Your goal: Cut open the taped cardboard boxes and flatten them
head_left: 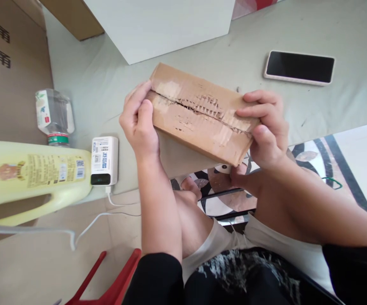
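Observation:
A small brown cardboard box [199,112] is held tilted between my two hands above my lap, near the front edge of the table. Along its seam the top paper is torn, and corrugation shows. My left hand [142,118] grips the left end, with the thumb on the upper face. At the right end, my right hand [268,127] has its fingers and thumb on the upper face and edge. The box's underside is hidden.
On the table lie a phone [300,67], a white power bank [104,161] with a cable, a clear plastic bottle [56,114] and a yellow jug [34,182]. A white box [170,29] and a large carton [15,97] stand behind. A red stool [113,284] is at lower left.

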### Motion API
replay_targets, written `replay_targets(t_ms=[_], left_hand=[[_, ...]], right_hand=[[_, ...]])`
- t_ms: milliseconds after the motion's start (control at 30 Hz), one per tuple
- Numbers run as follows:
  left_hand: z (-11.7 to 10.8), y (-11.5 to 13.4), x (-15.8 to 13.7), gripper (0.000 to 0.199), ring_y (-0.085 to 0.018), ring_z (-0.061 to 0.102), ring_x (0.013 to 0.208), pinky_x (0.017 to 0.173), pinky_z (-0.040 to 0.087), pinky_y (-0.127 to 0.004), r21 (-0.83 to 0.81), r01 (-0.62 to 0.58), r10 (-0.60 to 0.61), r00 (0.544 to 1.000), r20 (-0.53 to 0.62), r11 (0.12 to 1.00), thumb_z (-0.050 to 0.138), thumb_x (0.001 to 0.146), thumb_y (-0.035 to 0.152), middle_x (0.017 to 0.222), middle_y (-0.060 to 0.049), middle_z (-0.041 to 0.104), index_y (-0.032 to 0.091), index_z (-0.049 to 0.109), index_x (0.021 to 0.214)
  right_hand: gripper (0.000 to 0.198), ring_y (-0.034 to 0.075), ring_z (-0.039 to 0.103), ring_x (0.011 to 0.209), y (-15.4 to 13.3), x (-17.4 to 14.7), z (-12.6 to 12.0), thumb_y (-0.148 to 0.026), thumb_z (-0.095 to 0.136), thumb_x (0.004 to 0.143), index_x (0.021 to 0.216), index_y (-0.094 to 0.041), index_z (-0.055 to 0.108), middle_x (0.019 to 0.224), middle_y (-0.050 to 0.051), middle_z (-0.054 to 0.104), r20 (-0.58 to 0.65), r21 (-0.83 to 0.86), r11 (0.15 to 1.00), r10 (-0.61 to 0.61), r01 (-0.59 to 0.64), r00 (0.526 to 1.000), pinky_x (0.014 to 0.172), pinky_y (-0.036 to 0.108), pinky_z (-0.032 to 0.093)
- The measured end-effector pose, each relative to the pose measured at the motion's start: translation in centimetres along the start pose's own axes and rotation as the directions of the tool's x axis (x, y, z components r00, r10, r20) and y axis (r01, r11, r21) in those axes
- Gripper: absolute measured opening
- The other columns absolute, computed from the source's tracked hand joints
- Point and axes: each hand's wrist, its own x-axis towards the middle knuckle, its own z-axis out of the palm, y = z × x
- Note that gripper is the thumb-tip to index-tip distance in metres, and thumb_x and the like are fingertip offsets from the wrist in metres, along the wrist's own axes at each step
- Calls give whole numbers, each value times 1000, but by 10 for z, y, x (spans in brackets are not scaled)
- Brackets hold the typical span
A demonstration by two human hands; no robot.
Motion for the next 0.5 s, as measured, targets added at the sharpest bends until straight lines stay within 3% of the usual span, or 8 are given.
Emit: replay_targets(t_ms=[133,267,400,500], left_hand=[[-2,-7,2,32,-22,59,127,121,40,-48,28,-49,49,999,24,998,60,93,49,124,-1,67,25,73,111],[2,-7,3,20,-22,63,120,116,42,-49,13,-49,49,998,-33,999,60,93,27,114,-2,71,20,76,103],[4,5,6,26,-22,65,113,110,46,-45,-22,65,-67,992,-106,998,54,82,9,104,-5,74,13,77,94],[0,15,9,31,-21,66,105,103,50,-42,-108,166,-188,955,-230,980,48,78,12,100,-6,74,10,76,92]], right_hand=[[47,35,48,134,0,0,0,-53,26,100,121,-29,59,133,8,52,13,-24,999,-31,32,999,117,64,33],[51,35,48,134,2,-1,0,-59,24,98,120,-28,59,133,8,53,24,-49,999,-10,12,1000,118,63,33],[65,36,44,140,10,0,1,-75,24,91,141,-35,40,144,7,48,-3,-6,993,117,-117,993,113,59,42],[63,32,52,135,16,4,1,-72,24,93,145,-37,33,147,7,48,8,110,969,223,-223,975,107,54,49]])
